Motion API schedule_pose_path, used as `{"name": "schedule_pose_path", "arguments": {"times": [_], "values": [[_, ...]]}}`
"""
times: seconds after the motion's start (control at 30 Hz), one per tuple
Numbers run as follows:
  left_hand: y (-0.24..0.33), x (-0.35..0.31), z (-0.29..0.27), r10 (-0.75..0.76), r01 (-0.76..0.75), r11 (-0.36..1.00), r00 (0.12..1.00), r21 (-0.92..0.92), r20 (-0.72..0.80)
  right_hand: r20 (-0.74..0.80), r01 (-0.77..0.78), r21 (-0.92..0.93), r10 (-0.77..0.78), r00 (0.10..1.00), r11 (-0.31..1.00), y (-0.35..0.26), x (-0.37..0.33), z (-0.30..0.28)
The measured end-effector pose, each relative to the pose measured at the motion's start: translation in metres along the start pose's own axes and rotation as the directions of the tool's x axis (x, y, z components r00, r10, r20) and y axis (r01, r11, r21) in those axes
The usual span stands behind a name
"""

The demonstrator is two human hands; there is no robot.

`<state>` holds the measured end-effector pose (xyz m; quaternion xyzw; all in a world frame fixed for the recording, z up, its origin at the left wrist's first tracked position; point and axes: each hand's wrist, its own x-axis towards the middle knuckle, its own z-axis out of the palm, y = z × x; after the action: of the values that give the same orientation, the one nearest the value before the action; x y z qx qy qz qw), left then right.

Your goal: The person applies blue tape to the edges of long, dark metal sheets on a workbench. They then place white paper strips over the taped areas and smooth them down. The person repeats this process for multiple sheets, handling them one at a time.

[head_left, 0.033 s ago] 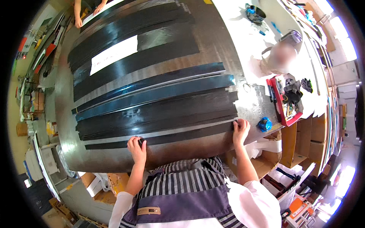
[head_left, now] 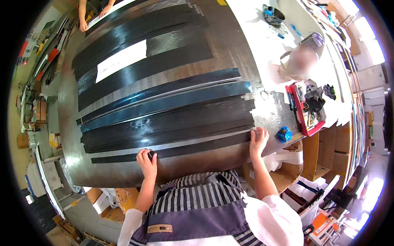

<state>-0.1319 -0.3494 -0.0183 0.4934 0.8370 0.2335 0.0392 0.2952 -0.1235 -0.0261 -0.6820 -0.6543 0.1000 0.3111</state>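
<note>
A narrow black strip (head_left: pixel 201 146) lies along the near edge of the metal-topped table (head_left: pixel 119 175). At its right end my right hand (head_left: pixel 258 144) has its fingers closed on the strip's tip. My left hand (head_left: pixel 147 163) rests over the strip left of its middle, fingers curled round a small black object (head_left: pixel 152 155); the fingers hide most of it. Just beyond lies a stack of wider black strips (head_left: pixel 172 121) with uneven ends. Two glossy dark strips (head_left: pixel 172 97) lie farther back, side by side.
Farther back, a white paper sheet (head_left: pixel 122 60) lies on more black sheets (head_left: pixel 180 61). Another person's hands (head_left: pixel 83 25) touch a white strip at the far left. A blue roundish object (head_left: pixel 284 134) and a red tray (head_left: pixel 305 112) of tools are at the right. Cardboard boxes (head_left: pixel 320 153) stand below.
</note>
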Motion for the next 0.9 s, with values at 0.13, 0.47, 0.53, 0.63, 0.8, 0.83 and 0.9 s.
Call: {"name": "schedule_pose_path", "arguments": {"times": [0.13, 0.47, 0.53, 0.63, 0.8, 0.83, 0.9], "values": [[0.013, -0.005, -0.001, 0.015, -0.016, 1.0, 0.999, -0.019, -0.043, -0.048, 0.093, 0.121, -0.088, 0.995, 0.988, -0.035, 0.063, 0.012], [0.06, -0.009, -0.005, 0.063, -0.061, 0.996, 0.997, -0.061, 0.037, 0.356, -0.282, 0.088, 0.235, 0.905, 0.955, -0.043, 0.213, 0.066], [0.073, -0.011, -0.011, 0.057, -0.055, 0.996, 0.998, -0.075, 0.028, 0.279, -0.189, 0.01, 0.178, 0.944, 0.982, -0.055, 0.214, 0.061], [0.099, 0.002, -0.013, 0.084, -0.034, 0.943, 0.987, -0.332, 0.139, 0.295, 0.044, 0.065, -0.061, 0.954, 0.997, -0.083, 0.21, 0.033], [0.147, 0.036, -0.013, 0.357, 0.78, -0.057, 0.599, -0.624, 0.716, 0.268, 0.123, 0.705, -0.423, 0.865, 0.698, -0.204, 0.115, -0.099], [0.16, 0.047, -0.018, 0.432, 0.794, -0.29, 0.607, -0.535, 0.667, 0.451, -0.069, 0.752, -0.435, 0.779, 0.656, -0.195, 0.1, -0.124], [0.169, 0.065, -0.027, 0.392, 0.587, -0.589, 0.808, -0.555, 0.44, 0.481, -0.293, 0.874, -0.613, 0.626, 0.387, -0.183, 0.082, -0.162]]}}
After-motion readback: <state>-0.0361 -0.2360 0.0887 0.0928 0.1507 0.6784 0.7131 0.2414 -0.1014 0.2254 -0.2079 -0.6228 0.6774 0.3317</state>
